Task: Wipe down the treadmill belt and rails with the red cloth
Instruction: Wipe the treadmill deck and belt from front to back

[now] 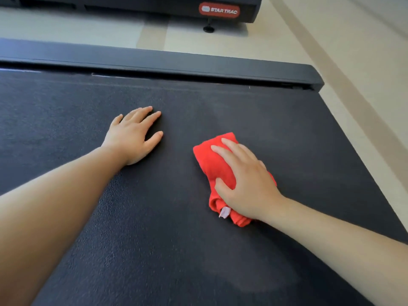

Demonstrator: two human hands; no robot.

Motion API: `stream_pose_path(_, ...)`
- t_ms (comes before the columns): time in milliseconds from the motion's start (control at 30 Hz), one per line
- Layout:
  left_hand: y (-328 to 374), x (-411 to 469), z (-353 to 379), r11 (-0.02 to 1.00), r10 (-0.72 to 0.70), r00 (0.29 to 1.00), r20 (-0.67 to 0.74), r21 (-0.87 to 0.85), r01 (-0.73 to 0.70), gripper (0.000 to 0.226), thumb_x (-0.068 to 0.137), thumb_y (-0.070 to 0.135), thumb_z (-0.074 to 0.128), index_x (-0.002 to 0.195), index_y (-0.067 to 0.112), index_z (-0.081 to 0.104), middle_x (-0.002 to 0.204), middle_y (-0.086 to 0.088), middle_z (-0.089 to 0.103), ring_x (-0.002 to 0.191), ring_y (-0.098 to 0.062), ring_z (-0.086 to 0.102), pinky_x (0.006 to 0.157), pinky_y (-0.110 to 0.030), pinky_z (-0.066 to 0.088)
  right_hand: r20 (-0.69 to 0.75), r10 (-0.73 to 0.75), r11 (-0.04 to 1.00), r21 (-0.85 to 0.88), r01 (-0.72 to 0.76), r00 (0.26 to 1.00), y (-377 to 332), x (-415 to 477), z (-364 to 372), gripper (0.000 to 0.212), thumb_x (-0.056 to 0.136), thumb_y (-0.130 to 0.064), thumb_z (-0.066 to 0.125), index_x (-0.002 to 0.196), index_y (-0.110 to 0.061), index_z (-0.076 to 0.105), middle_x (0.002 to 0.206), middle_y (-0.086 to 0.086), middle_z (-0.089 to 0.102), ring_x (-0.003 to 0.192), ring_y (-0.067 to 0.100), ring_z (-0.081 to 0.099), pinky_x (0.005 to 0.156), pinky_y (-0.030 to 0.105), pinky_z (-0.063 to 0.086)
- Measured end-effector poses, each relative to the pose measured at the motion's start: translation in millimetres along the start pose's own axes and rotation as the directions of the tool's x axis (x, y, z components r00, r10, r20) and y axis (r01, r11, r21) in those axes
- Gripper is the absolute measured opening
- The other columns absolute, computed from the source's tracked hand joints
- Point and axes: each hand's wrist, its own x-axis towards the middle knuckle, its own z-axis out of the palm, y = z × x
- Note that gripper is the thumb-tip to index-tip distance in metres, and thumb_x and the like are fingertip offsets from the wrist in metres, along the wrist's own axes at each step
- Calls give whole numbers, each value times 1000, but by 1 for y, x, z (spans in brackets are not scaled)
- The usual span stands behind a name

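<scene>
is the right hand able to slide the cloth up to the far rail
Probably yes. The right hand presses the red cloth on the belt, and only bare belt lies between it and the far rail. The left hand rests flat to the side, out of that path.

Soft, fuzzy red cloth (217, 160) on matt, rough-grained black belt (154, 217); smooth matt rail (176, 62).

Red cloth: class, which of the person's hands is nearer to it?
Right. The right hand presses on top of the red cloth; the left hand rests flat on the bare belt, apart from the cloth.
</scene>
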Motion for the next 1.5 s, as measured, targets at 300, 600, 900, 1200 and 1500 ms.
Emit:
stream_pose_path(300,75,-74,9,1000,-24,998,62,-15,25,76,87,61,27,149,19,14,158,-4,6,145,-23,1,114,-51,2,-96,198,978,-43,-203,975,4,41,3,57,84,-32,53,139,-26,39,151,-3,29,139,19,22,103,48,30)
stream_pose_path(600,85,-91,8,1000,17,996,87,-17,-16,69,90,55,27,149,21,14,158,-1,6,145,-21,1,115,-52,3,-72,170,982,-66,-175,983,6,2,0,60,83,-32,52,140,-24,36,152,-1,26,139,19,22,101,49,32)
stream_pose_path(900,87,-31,14,996,82,994,68,-24,-80,67,88,57,25,148,29,16,157,2,10,144,-17,4,113,-57,5,-128,159,986,-32,-164,979,13,16,1,58,81,-34,55,136,-27,41,150,-4,30,139,16,22,103,45,29)
stream_pose_path(1200,69,59,20,996,-67,998,-16,-66,65,60,92,50,32,146,28,22,156,1,18,143,-18,11,115,-50,6,-129,155,987,-9,-158,979,35,108,5,59,81,-35,54,138,-27,41,150,-2,31,139,18,22,104,47,29)
stream_pose_path(1500,65,66,27,994,-77,993,-85,-85,70,63,86,52,33,144,29,28,154,4,22,142,-14,13,115,-48,7,-107,137,990,-24,-141,985,50,202,10,58,82,-39,53,137,-28,41,147,-4,35,137,20,26,104,48,32)
